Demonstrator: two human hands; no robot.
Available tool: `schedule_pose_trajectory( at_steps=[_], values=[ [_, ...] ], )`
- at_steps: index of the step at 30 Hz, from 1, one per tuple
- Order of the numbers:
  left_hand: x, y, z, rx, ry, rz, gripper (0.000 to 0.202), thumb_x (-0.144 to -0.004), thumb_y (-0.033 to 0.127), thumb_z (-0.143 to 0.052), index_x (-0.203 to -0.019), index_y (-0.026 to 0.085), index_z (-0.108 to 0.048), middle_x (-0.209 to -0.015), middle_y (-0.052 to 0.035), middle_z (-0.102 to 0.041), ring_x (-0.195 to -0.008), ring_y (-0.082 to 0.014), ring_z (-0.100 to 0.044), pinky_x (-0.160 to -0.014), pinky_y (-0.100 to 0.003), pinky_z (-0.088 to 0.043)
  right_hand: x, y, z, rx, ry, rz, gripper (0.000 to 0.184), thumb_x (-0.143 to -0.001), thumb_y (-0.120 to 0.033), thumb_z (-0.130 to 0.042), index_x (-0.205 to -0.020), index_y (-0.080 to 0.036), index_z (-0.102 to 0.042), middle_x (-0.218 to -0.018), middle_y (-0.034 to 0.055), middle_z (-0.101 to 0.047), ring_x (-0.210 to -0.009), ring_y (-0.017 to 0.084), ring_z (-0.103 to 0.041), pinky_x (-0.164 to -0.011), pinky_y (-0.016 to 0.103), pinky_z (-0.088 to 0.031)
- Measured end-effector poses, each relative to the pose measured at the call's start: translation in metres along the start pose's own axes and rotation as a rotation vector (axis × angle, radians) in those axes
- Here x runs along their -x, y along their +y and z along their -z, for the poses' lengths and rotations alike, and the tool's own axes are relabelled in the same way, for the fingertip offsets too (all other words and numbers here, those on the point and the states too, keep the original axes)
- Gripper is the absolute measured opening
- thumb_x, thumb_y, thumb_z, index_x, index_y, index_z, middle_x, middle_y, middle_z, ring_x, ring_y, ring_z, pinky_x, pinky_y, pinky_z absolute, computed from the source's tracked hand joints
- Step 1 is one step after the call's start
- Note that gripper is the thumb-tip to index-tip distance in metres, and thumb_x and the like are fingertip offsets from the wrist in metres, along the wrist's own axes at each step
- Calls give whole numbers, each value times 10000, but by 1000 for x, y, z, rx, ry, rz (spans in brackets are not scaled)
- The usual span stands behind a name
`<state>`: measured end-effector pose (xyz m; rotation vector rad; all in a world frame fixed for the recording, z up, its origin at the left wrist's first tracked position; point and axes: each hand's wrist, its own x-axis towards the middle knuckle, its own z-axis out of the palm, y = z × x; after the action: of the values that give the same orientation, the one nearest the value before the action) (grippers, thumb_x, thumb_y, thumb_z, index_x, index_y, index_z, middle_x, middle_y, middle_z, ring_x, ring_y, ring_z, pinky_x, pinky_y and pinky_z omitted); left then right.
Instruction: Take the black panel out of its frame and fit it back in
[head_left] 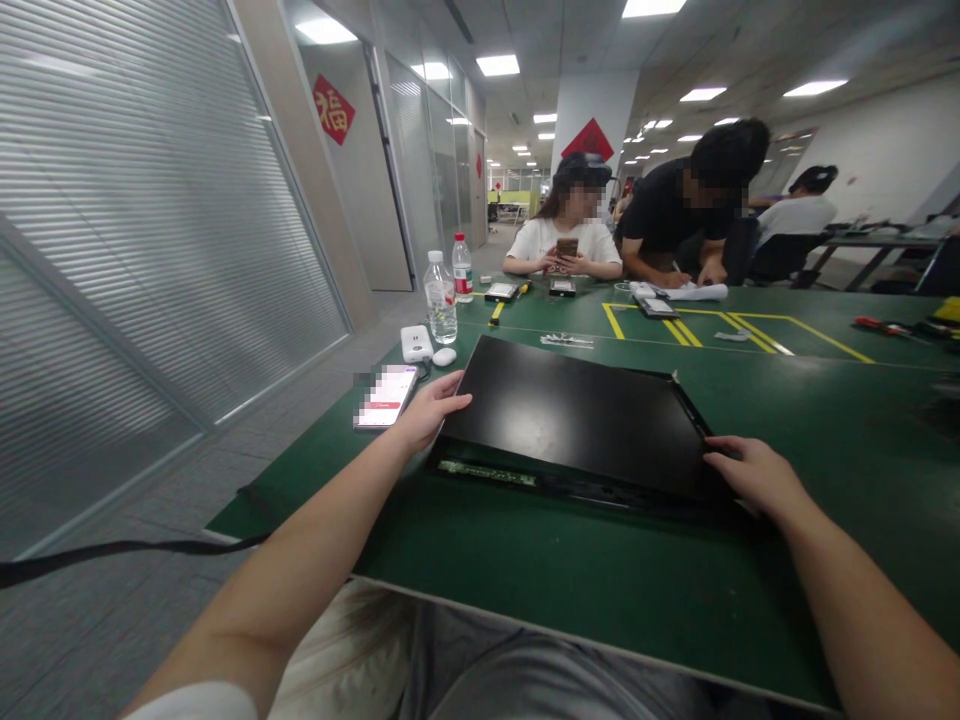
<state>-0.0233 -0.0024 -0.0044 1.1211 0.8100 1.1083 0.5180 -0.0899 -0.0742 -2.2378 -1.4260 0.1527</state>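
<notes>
The black panel [570,410] I hold hides most of the dark frame [600,492] beneath it and covers part of my left hand [433,405]. Near the left edge of the table [562,565], pixelation blurs part of the phone [390,398], its screen text too small to read. Toward the far edge, pale pieces [566,341] are too tiny to identify, and my right forearm [862,580] runs out of view.

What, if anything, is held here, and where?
Flat black panel, by its left edge in the left hand; the right hand is at the right edge, its exact grip unclear.
</notes>
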Motion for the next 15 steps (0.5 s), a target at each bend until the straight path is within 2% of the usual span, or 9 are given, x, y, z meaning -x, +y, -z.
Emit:
schedule_pose_trajectory(
  at_steps=[4,11,15],
  values=[
    [1,2,-3,7,-41,-19,723,-694,192,-1019,-1387,163,-813,-1403,-181,-841,-1451,-431,-719,-1234,-495,-582,0,0,1,-54,12,2,346,-757,-475,-783,-1024,-273,-871,-1037,137,-847,-982,383,-811,-906,540,-661],
    [2,1,-5,46,-63,-61,825,-673,204,-1037,-1457,167,-784,-1500,-174,-798,-1535,-435,-649,-1296,-508,-526,3,-6,6,-156,10,-85,476,-751,-506,-776,-1158,-270,-850,-1021,103,-833,-883,334,-783,-843,487,-635],
    [2,1,-7,53,-59,-79,864,-673,201,-1035,-1494,187,-768,-1540,-157,-779,-1575,-429,-612,-1310,-513,-510,4,-13,13,-201,-14,-163,475,-756,-511,-771,-1141,-244,-850,-1057,123,-843,-939,349,-784,-862,472,-613]
  ],
)
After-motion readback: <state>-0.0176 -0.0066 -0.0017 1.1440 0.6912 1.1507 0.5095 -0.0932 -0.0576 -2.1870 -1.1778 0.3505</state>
